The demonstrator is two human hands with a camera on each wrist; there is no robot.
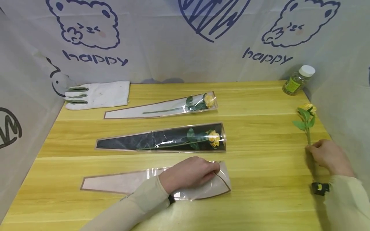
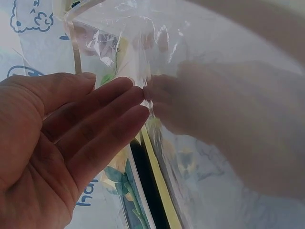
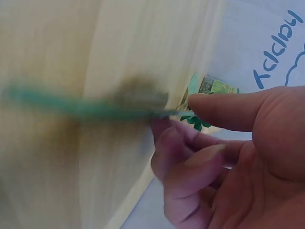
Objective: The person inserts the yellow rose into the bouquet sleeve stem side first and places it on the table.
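At the right side of the table, my right hand (image 1: 329, 155) pinches the green stem (image 3: 81, 107) of a yellow artificial rose (image 1: 307, 110) between thumb and fingers. The bloom and leaves point away from me, and the stem's lower end runs back toward the wrist. My left hand (image 1: 192, 171) pinches the upper layer of a pale, clear-fronted flower sleeve (image 1: 115, 184) at its wide right end, and the mouth is lifted there. In the left wrist view the thumb lies at the sleeve's brown-edged border (image 2: 76, 52), with clear film (image 2: 167, 33) beyond the fingers.
Behind lie a black sleeve (image 1: 115, 143) and a white sleeve (image 1: 124, 114), each with a yellow rose inside. White gloves (image 1: 107, 94) rest at the back left. A white-capped jar (image 1: 295, 84) stands at the back right. Cloth walls (image 1: 159, 48) enclose the table (image 1: 260, 134).
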